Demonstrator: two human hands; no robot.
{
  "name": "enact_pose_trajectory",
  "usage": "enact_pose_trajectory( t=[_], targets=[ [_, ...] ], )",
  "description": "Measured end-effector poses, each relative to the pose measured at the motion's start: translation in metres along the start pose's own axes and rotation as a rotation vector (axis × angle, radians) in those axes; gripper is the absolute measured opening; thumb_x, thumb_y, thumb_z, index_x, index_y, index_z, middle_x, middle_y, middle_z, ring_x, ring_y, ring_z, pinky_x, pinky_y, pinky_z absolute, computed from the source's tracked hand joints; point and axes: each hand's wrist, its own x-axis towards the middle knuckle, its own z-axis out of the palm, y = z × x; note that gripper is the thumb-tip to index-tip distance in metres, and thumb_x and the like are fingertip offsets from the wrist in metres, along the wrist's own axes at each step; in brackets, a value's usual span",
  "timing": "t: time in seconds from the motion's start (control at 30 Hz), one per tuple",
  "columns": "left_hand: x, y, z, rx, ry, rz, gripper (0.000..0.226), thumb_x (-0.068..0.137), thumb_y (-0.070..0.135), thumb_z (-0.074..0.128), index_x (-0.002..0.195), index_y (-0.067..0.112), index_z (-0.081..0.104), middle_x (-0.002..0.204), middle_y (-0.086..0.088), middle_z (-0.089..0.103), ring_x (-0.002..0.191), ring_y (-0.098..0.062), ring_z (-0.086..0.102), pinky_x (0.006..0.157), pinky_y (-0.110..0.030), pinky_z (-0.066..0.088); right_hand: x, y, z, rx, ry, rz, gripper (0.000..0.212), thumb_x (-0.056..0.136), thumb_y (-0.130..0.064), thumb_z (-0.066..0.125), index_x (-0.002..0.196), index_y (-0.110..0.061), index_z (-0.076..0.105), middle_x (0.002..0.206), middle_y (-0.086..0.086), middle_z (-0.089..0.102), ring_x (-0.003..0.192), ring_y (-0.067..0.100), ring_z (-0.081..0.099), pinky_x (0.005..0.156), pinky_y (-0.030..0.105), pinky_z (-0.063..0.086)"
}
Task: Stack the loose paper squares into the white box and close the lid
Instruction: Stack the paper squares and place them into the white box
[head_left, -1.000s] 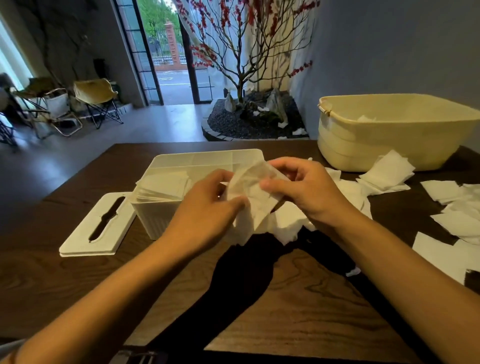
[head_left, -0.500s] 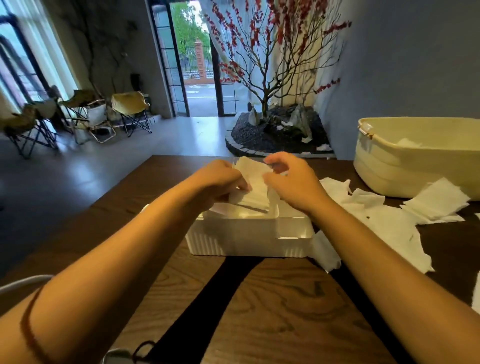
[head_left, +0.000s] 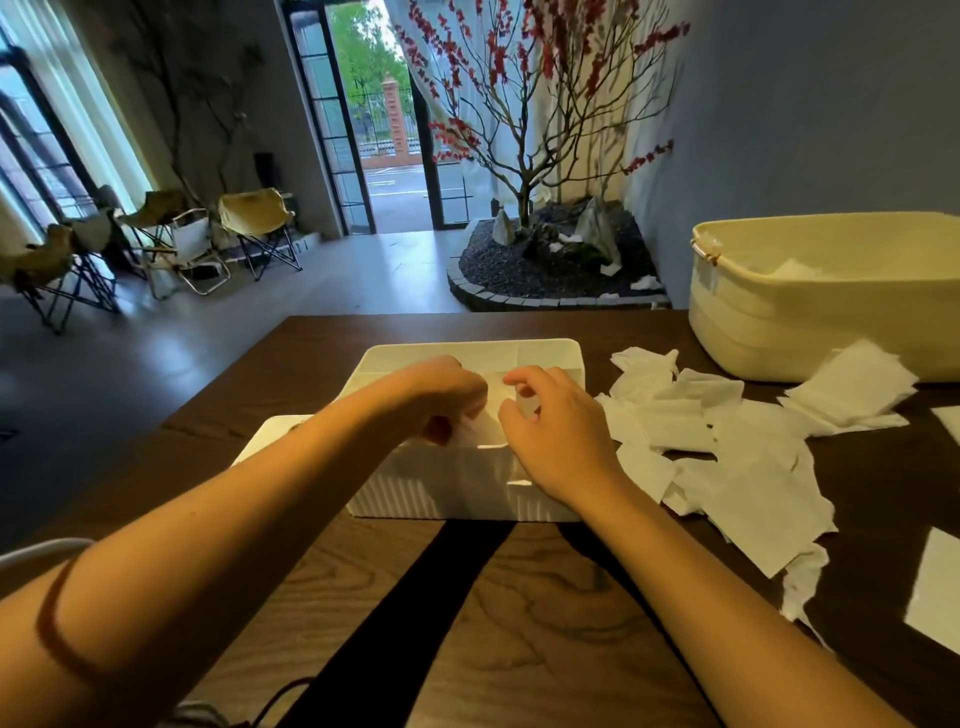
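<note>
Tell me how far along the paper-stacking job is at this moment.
Partway. Some squares already lie inside the open white box. The left hand is down in the box on a sheet while the right hand hovers over it, fingers loosely curled. A heap of loose paper squares remains on the table beside the box, and the lid is still off.

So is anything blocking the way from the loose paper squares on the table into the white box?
Nothing visible does. The white box is open-topped, its lid off at its left, and the loose paper squares lie right beside it. Only both hands hang over the opening.
</note>
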Motion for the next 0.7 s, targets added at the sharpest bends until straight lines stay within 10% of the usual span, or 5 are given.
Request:
enact_pose_trajectory(
  t=[0.33, 0.7],
  targets=[
    [0.0, -0.002, 0.019, 0.13, -0.046, -0.032, 0.022, 0.099, 0.001, 0.043, 0.08, 0.007, 0.051, 0.075, -0.007, 0.042, 0.064, -0.014, 0.039, 0.054, -0.02, 0.034, -0.005, 0.0, -0.002, -0.079, -0.033, -0.015, 0.029, 0.1, -0.029, 0.046, 0.126, -0.026, 0.059, 0.127, -0.003, 0.054, 0.095, 0.009, 0.046, 0.08, 0.025, 0.034],
    [0.004, -0.001, 0.029, 0.473, -0.078, 0.123, 0.023, 0.104, 0.015, 0.049, 0.121, 0.004, 0.059, 0.116, -0.009, 0.062, 0.094, -0.018, 0.055, 0.084, -0.028, 0.039, -0.005, 0.0, -0.001, -0.092, -0.072, -0.016, 0.03, 0.102, -0.03, 0.043, 0.126, -0.026, 0.059, 0.126, -0.001, 0.052, 0.098, 0.012, 0.05, 0.079, 0.026, 0.04]
  ],
)
